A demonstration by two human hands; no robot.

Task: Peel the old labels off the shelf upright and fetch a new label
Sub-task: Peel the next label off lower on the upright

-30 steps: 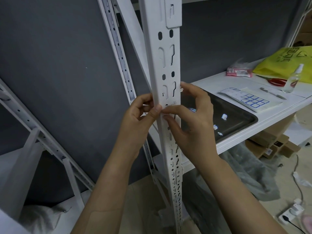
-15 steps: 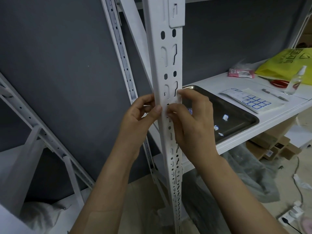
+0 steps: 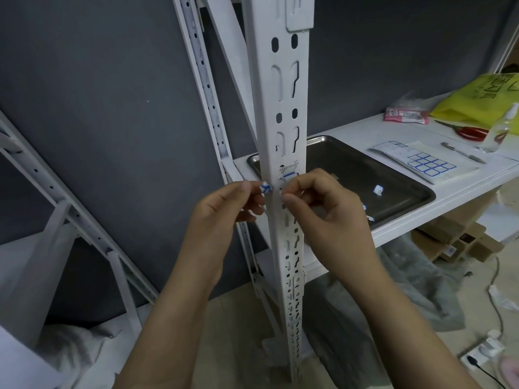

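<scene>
A white slotted shelf upright runs down the middle of the view. A blue-bordered old label still sticks to it under some handwriting. My left hand pinches a crumpled blue-and-white label scrap just left of the upright. My right hand is curled against the upright, its fingertips pinched at the lower edge of the stuck label. A sheet of new blue-bordered labels lies on the white shelf to the right.
A dark metal tray on the shelf holds peeled label scraps. Further right lie a pen, red scissors, a spray bottle, a pink packet and a yellow bag. Cardboard boxes and a power strip are on the floor.
My left hand has pulled away from the upright to the left with a torn label scrap. My right hand has dropped lower, which uncovers the handwriting and the remaining label.
</scene>
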